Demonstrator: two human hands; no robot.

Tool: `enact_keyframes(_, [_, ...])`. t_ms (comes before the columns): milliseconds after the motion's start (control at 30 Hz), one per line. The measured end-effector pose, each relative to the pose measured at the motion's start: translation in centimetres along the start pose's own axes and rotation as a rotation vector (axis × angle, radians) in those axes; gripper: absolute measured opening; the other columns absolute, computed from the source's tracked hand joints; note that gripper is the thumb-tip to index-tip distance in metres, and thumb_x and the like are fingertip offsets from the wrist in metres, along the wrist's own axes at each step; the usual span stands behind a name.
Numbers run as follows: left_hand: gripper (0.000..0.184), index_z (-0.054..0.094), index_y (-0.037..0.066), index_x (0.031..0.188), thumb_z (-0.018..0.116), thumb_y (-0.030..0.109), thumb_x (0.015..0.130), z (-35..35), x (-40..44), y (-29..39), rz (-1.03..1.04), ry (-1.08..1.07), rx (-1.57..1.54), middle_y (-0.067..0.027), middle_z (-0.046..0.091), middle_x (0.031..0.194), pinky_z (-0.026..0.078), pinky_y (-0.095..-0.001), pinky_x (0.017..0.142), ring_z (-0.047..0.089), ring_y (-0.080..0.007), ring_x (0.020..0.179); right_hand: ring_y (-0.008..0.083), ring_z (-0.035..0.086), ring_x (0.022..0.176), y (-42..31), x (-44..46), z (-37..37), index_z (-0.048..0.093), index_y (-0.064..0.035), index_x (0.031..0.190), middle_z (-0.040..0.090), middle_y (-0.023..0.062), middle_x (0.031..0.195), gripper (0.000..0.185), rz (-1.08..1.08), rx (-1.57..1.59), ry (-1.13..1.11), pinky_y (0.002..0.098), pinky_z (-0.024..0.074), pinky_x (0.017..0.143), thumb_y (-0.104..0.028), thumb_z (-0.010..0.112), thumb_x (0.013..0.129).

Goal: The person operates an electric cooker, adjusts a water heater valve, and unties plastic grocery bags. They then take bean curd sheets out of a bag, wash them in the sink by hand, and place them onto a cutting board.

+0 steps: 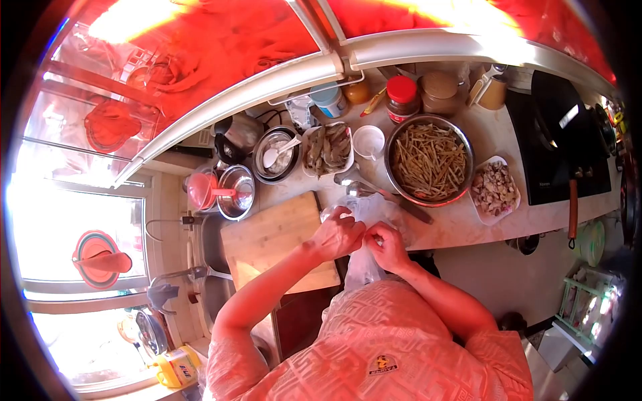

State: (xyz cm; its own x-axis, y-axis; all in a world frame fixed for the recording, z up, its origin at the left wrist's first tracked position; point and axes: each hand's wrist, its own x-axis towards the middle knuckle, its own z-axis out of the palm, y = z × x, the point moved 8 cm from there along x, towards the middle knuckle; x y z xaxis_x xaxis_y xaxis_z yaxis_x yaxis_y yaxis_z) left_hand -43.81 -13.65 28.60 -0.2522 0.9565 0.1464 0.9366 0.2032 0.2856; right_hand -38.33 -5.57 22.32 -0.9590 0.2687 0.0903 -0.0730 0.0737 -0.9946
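My left hand (338, 235) and my right hand (387, 248) are close together in front of my body. Both have their fingers closed on a thin, whitish plastic bag (364, 269), which hangs below them and spreads onto the counter above. Beside my left hand lies a wooden cutting board (267, 232). A knife (412, 208) rests on the counter just beyond the bag, its blade partly hidden. Further back, a steel bowl (390, 175) holds brown strips, and a white tray (483, 215) of chopped meat sits to its right.
A small white bowl (368, 142), a tray of greyish seafood (326, 150) and a bowl with a white spoon (271, 158) line the back. A red-lidded jar (402, 98) stands behind them. The sink (212, 244) is at left, the black cooktop (548, 170) at right.
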Motion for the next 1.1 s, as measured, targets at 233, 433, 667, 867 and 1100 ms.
enact_keyframes(233, [0.015,0.050,0.009,0.073,0.064,0.015,0.070,0.4,0.2,0.9,0.106,-0.022,0.152,-0.0041,0.048,0.057,0.042,-0.0387,0.086,0.056,-0.0198,0.060,0.0230,0.061,0.065,1.7,-0.4,0.2,0.061,0.0017,0.076,0.063,0.0138,0.073,0.011,0.119,-0.112,0.009,0.0331,0.0481,0.061,-0.009,0.060,0.080])
enact_keyframes(433, [0.012,0.055,0.008,0.074,0.064,0.009,0.067,-0.4,0.6,0.5,0.082,0.026,0.051,-0.0033,0.047,0.056,0.044,-0.0412,0.086,0.054,-0.0193,0.059,0.0165,0.059,0.063,2.7,-0.3,0.0,0.062,0.0022,0.078,0.062,0.0126,0.067,0.014,0.281,-0.030,-0.028,0.0316,0.0467,0.060,-0.012,0.059,0.081])
enact_keyframes(667, [0.014,0.055,0.008,0.078,0.066,0.008,0.069,-0.6,0.6,0.1,0.076,0.045,0.024,-0.0030,0.053,0.058,0.045,-0.0413,0.088,0.057,-0.0190,0.059,0.0103,0.052,0.063,3.2,-0.1,0.1,0.062,0.0028,0.081,0.060,0.0067,0.068,0.017,0.307,0.267,-0.010,0.0271,0.0442,0.060,-0.013,0.056,0.085])
enact_keyframes(867, [0.016,0.053,0.008,0.082,0.064,0.013,0.072,-0.1,-0.1,0.3,0.081,0.056,0.025,-0.0038,0.052,0.060,0.039,-0.0409,0.091,0.056,-0.0200,0.063,0.0142,0.058,0.065,2.3,0.7,0.1,0.063,0.0026,0.082,0.064,0.0105,0.071,0.013,0.248,0.090,-0.076,0.0307,0.0466,0.060,-0.010,0.058,0.082])
enact_keyframes(1100, [0.019,0.053,0.008,0.083,0.066,0.015,0.071,0.0,-0.5,-0.1,0.064,0.024,0.035,-0.0038,0.052,0.062,0.040,-0.0406,0.090,0.056,-0.0204,0.063,0.0136,0.057,0.062,2.1,0.5,-0.1,0.061,0.0026,0.076,0.062,0.0097,0.066,0.013,0.210,-0.036,-0.073,0.0302,0.0463,0.059,-0.010,0.059,0.081])
